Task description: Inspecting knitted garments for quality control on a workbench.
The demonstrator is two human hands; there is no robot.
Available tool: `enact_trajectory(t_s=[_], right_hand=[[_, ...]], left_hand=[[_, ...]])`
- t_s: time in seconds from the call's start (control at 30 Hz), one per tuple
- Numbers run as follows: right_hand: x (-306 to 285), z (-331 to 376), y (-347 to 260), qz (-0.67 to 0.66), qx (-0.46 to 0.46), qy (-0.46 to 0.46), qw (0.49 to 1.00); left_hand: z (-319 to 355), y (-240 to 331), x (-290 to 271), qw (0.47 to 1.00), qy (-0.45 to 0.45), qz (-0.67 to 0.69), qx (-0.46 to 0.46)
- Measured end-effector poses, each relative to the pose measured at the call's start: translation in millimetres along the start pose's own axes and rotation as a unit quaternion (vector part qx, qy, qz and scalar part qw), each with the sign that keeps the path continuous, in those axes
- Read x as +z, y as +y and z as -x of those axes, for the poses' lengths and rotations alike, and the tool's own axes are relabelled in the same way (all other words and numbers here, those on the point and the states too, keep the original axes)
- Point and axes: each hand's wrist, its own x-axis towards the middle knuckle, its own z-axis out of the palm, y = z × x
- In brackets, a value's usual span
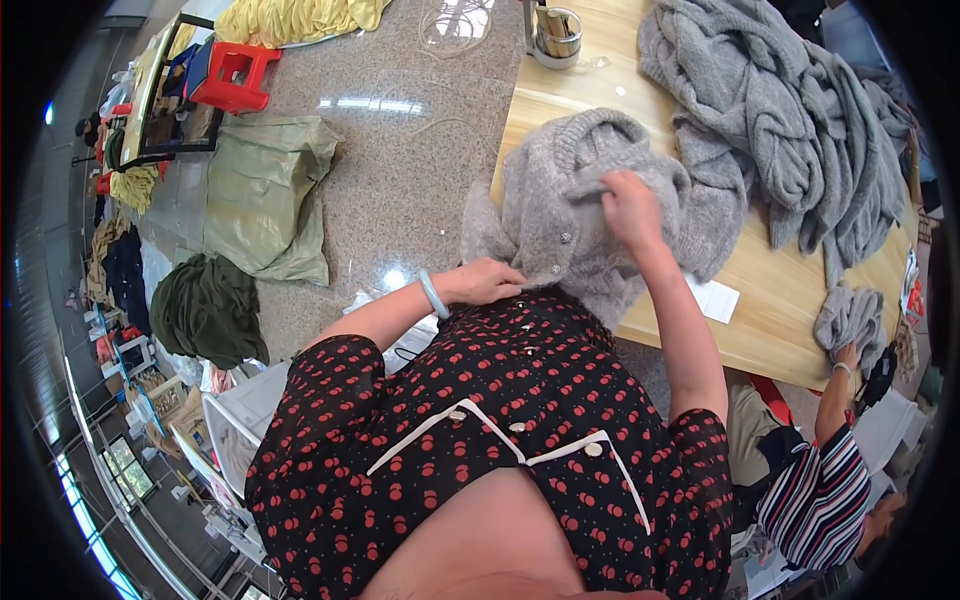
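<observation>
A light grey knitted cardigan (pixel 545 190) with shiny round buttons lies bunched at the near left edge of the wooden table (pixel 740 320), part of it hanging over. My right hand (pixel 632 208) is closed on a fold of the knit near its middle. Close to my body, my left hand (pixel 482 281) pinches the lower edge of the same cardigan beside the buttons; its fingertips are partly covered. A pale bangle (pixel 433 295) sits on my left wrist.
Grey knitwear (pixel 755 110) is heaped at the far right. A round container (pixel 557 38) of tools stands at the far edge; white paper (pixel 713 299) lies right. A person in stripes (pixel 815 500) touches grey knit at right. Left are a green sack (pixel 265 195) and red stool (pixel 240 78).
</observation>
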Motion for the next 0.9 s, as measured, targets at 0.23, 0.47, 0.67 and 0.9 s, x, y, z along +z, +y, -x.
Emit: enact_trajectory(t_s=[0.23, 0.47, 0.67, 0.9], right_hand=[[-64, 27, -10, -0.646, 0.08, 0.063, 0.757], [-100, 43, -102, -0.858, 0.008, -0.128, 0.497], [-101, 36, -162, -0.811, -0.051, -0.338, 0.475], [-79, 12, -104, -0.671, -0.033, -0.25, 0.697]], left_hand=[[-2, 9, -19, 0.947, 0.322, -0.015, 0.001], [-32, 58, -10, 0.912, 0.37, 0.016, 0.178], [19, 58, -37, 0.844, 0.294, 0.386, 0.23], [128, -16, -84, 0.661, 0.437, 0.607, 0.063]])
